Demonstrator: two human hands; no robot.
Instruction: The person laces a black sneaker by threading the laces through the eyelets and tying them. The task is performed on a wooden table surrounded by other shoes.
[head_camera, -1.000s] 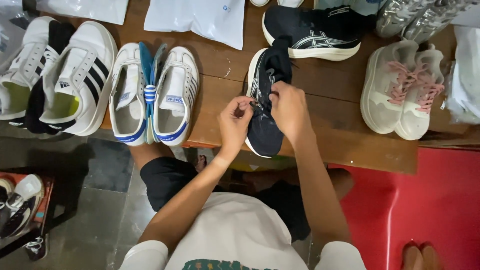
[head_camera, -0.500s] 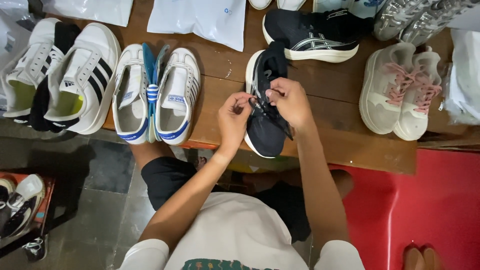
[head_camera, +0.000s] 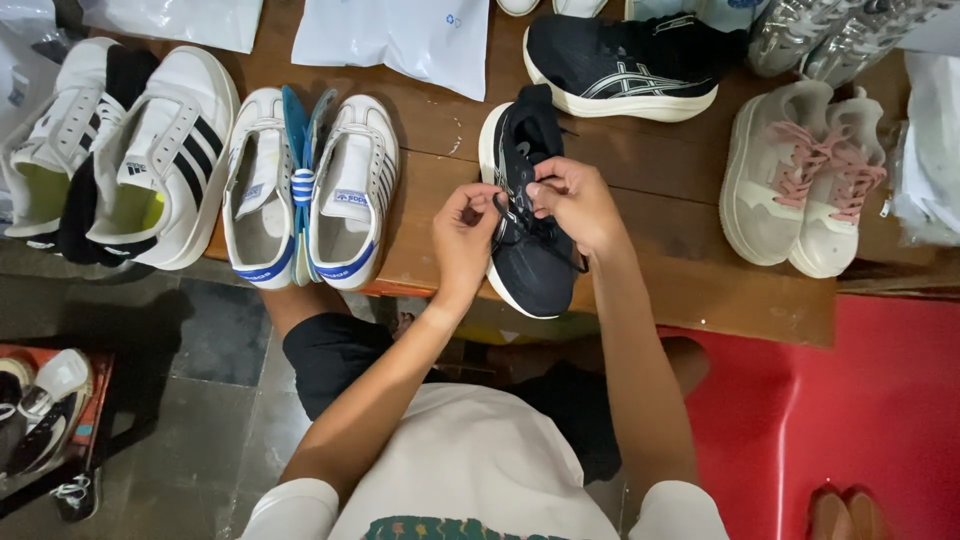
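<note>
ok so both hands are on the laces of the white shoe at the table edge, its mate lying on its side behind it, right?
Not quite: the head view shows the shoe is black, not white. Left hand and right hand pinch its laces; the mate lies on its side behind it.

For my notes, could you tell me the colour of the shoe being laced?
Black with a white sole edge, seen in the head view: shoe.

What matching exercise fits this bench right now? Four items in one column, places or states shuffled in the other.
1. black shoe
2. white shoes with blue trim
3. cream shoes with pink laces
4. white plastic bag

A. lying flat at the far edge of the bench
B. right of the hands, untouched
C. laces held by left hand and right hand
D. left of the hands, side by side

Pairs: 1-C, 2-D, 3-B, 4-A
</note>
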